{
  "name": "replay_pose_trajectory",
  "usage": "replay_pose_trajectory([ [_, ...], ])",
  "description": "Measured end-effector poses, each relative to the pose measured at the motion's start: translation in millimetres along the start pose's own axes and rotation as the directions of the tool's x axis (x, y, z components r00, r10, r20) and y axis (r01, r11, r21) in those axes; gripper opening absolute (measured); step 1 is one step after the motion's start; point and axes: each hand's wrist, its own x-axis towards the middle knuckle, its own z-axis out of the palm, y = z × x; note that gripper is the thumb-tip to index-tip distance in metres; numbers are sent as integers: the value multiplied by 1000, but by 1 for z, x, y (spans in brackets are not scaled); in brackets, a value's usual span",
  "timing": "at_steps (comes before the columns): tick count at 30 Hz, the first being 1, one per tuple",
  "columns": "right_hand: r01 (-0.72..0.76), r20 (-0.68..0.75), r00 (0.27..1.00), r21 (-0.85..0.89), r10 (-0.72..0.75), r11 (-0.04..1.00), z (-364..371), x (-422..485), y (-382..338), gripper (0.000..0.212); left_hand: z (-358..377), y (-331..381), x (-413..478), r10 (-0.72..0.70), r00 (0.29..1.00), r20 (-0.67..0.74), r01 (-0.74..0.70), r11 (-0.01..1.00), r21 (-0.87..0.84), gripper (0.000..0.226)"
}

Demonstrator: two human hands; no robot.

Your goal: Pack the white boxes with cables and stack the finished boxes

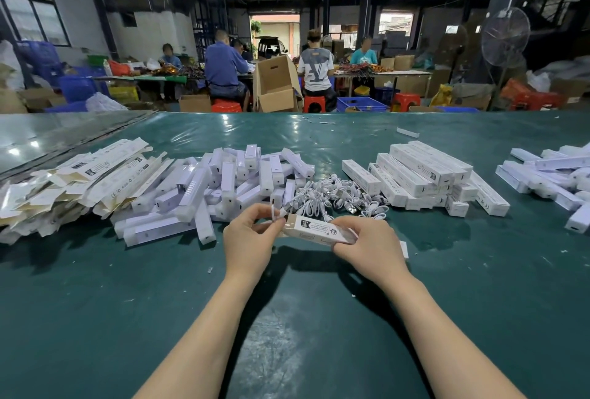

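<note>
Green worktable [95,318], near centre right hand [367,247] clamped round a long white printed cardboard box [316,229], left hand [245,239] pinching a thin white cable [273,211] at its open left end, beyond them a heap of white cables [338,197], stacked white boxes [421,168] far right, seated workers [223,66] behind.

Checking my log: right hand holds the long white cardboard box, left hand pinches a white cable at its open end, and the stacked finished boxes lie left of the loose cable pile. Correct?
One slip: in the head view the stacked finished white boxes lie right of the loose white cable pile, not left. The rest holds.
</note>
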Motion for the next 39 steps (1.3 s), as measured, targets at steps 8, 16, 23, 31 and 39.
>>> replay_pose_trajectory([
  [8, 15, 31, 999, -16, -15, 1000, 0, 0, 1, 27, -7, -4, 2, -22, 990, 142, 3, 991, 135, 28],
  [16, 6, -8, 1000, 1, -6, 1000, -1, 2, 3, 30, -9, -2, 6, -66, 983, 171, 63, 998, 21, 26],
  [23, 47, -6, 999, -15, -47, 999, 1, 0, 5, 28, -15, -5, 11, -77, 943, 324, 12, 980, 198, 28],
  [31, 92, 16, 996, -85, -91, 992, 1, -1, 5, 25, -9, 5, 7, -23, 923, 384, -55, 980, 190, 28],
  [39, 85, 50, 995, -76, -81, 993, -1, -1, 4, 25, -13, -1, 10, -192, 958, 215, 189, 981, 33, 24],
])
